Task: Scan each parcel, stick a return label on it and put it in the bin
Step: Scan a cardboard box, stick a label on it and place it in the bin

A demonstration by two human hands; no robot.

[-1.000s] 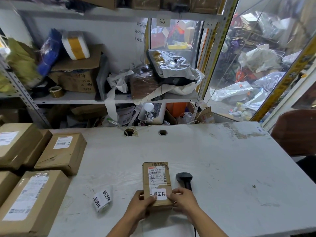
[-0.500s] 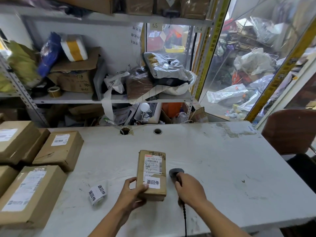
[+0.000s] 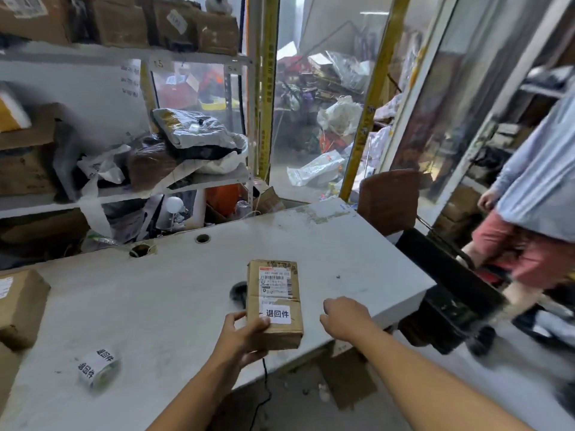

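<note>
A small brown cardboard parcel (image 3: 275, 306) carries a printed shipping label and a white return label with black characters. My left hand (image 3: 241, 335) grips its near left corner, thumb on top, and holds it above the white table (image 3: 174, 306). To the right of the parcel my right hand (image 3: 345, 317) hovers with loosely curled fingers and holds nothing. The black scanner (image 3: 239, 293) lies on the table, mostly hidden behind the parcel. A roll of return labels (image 3: 98, 365) lies at the front left.
Another brown box (image 3: 18, 306) sits at the table's left edge. Cluttered shelves (image 3: 124, 188) stand behind the table. A brown chair (image 3: 389, 200) and a dark bin-like object (image 3: 448, 290) are off the right edge. A person (image 3: 529, 213) stands at far right.
My view has swung right. My left hand has lifted the parcel and carried it rightwards. My right hand has let go of the scanner and moved right of the parcel.
</note>
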